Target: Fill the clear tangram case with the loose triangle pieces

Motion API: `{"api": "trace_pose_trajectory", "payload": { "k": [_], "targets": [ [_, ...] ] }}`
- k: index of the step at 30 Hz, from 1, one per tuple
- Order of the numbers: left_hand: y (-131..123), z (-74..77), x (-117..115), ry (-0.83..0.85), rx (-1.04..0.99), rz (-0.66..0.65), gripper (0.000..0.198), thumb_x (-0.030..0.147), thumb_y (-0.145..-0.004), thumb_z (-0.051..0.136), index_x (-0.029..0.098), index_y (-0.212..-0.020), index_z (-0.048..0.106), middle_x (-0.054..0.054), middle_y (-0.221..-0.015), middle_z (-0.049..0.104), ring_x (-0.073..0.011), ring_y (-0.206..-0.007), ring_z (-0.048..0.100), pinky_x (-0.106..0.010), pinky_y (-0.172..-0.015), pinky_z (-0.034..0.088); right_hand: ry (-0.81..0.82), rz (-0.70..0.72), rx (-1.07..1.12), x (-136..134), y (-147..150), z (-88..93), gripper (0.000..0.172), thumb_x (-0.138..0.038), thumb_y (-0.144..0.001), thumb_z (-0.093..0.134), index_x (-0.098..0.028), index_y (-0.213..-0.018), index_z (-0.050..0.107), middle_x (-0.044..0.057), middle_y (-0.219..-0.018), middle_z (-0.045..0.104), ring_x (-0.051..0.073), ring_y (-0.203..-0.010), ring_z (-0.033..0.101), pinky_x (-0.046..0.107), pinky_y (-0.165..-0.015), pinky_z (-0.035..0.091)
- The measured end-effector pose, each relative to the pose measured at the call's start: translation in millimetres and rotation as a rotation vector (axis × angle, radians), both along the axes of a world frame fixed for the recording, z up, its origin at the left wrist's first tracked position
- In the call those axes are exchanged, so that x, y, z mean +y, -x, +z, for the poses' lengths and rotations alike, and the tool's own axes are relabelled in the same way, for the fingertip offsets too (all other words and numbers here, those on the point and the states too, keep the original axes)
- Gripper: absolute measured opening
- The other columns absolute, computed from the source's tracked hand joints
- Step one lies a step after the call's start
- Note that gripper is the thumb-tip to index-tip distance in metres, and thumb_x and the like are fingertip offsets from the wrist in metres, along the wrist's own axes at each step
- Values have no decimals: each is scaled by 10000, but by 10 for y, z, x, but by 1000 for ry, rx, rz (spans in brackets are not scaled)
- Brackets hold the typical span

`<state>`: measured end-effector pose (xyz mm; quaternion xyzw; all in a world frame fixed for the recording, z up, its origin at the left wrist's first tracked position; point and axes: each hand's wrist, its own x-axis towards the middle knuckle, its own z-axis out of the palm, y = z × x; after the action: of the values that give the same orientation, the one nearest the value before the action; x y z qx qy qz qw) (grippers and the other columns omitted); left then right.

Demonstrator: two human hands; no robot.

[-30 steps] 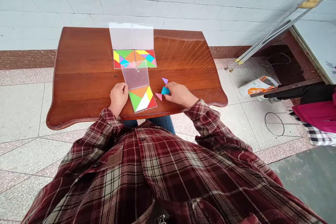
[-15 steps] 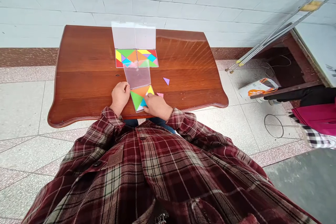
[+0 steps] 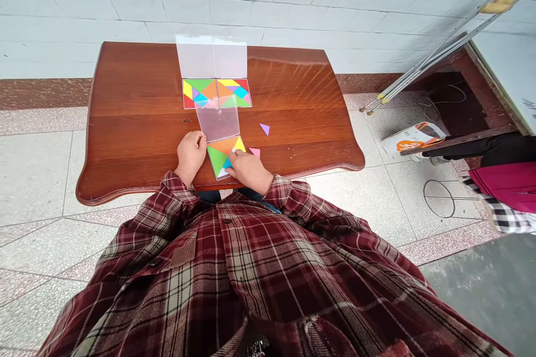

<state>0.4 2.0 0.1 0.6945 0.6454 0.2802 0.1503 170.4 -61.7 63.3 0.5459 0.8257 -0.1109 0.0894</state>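
An open tangram case [image 3: 218, 157] lies near the table's front edge, holding green, orange, yellow and other coloured pieces, its clear lid [image 3: 218, 123] folded back. My right hand [image 3: 249, 170] rests over the case's right part, fingers closed on a blue piece [image 3: 227, 163] that lies in the tray. My left hand [image 3: 190, 154] is curled at the case's left edge, touching it. A pink triangle [image 3: 255, 152] lies just right of the case and a purple triangle [image 3: 264, 129] a little farther back.
Two more open tangram cases [image 3: 216, 92], filled with coloured pieces and with lids raised, sit at the back middle of the brown wooden table [image 3: 125, 122]. On the floor to the right are a cardboard box [image 3: 412, 138], metal poles and a wire ring.
My right hand carried the blue piece from the table right of the case leftward into the tray. It now covers the tray's right part. My left hand has stayed put.
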Motion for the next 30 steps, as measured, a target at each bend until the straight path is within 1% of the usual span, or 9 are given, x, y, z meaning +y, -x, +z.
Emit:
{"api": "trace_pose_trajectory", "payload": {
  "k": [5, 8, 12, 17, 20, 22, 24, 27, 30],
  "targets": [
    [2, -3, -1, -5, 2, -1, 190, 289, -854, 434, 198, -787, 587, -42, -798, 595, -172, -759, 523, -280, -668, 351, 16, -21, 66, 28, -43, 5, 365, -384, -879, 515, -125, -1136, 521, 153, -1085, 589, 243, -941, 589, 304, -770, 433],
    [-1, 17, -7, -2, 7, -6, 190, 285, -853, 433, 196, -783, 585, -39, -794, 596, -169, -763, 524, -277, -664, 346, -3, -115, 135, 87, -170, 15, 376, -408, -880, 510, -146, -1151, 520, 133, -1093, 597, 229, -944, 585, 292, -750, 423],
    [-3, 36, -8, 8, 13, -5, 182, 277, -847, 438, 194, -771, 580, -37, -790, 600, -168, -762, 527, -275, -655, 340, -77, -252, 209, 151, -430, 6, 289, -342, -887, 500, -167, -1114, 540, 94, -1048, 622, 207, -932, 579, 279, -732, 405],
    [4, 19, 7, -4, 7, -7, 164, 265, -839, 447, 197, -764, 576, -33, -797, 601, -169, -769, 530, -278, -662, 340, -110, -373, 236, 192, -712, -44, 220, -309, -887, 483, -180, -1043, 569, 67, -960, 651, 191, -863, 588, 272, -695, 390],
    [6, 17, 11, 0, 2, -9, 170, 266, -841, 442, 197, -761, 575, -35, -805, 603, -170, -776, 532, -280, -666, 343, -117, -436, 240, 192, -783, -40, 209, -281, -880, 488, -171, -1036, 574, 64, -942, 654, 191, -870, 589, 273, -707, 390],
    [7, 19, 12, 2, 2, -6, 171, 266, -841, 442, 196, -757, 573, -37, -806, 604, -171, -773, 532, -279, -665, 344, -108, -408, 255, 159, -749, -31, 210, -293, -880, 495, -170, -1028, 577, 65, -950, 647, 185, -870, 585, 271, -718, 392],
    [8, 19, 13, 3, 3, -3, 166, 264, -840, 447, 195, -754, 571, -37, -805, 603, -172, -773, 532, -279, -667, 346, -75, -317, 269, 96, -640, -36, 232, -339, -875, 513, -174, -1023, 581, 69, -980, 632, 181, -877, 578, 266, -725, 396],
    [9, 15, 15, 2, 9, -2, 162, 265, -840, 450, 195, -764, 574, -39, -811, 604, -172, -781, 536, -277, -677, 354, -21, -195, 259, -13, -403, -86, 318, -404, -849, 551, -177, -1071, 567, 84, -1053, 599, 191, -914, 571, 266, -724, 408],
    [5, 16, 13, -6, 16, -3, 164, 269, -842, 449, 197, -787, 585, -40, -830, 613, -172, -790, 539, -274, -687, 361, -7, -164, 237, -75, -219, -146, 356, -419, -843, 556, -171, -1098, 551, 96, -1086, 581, 202, -946, 565, 271, -726, 420]
  ]
}}
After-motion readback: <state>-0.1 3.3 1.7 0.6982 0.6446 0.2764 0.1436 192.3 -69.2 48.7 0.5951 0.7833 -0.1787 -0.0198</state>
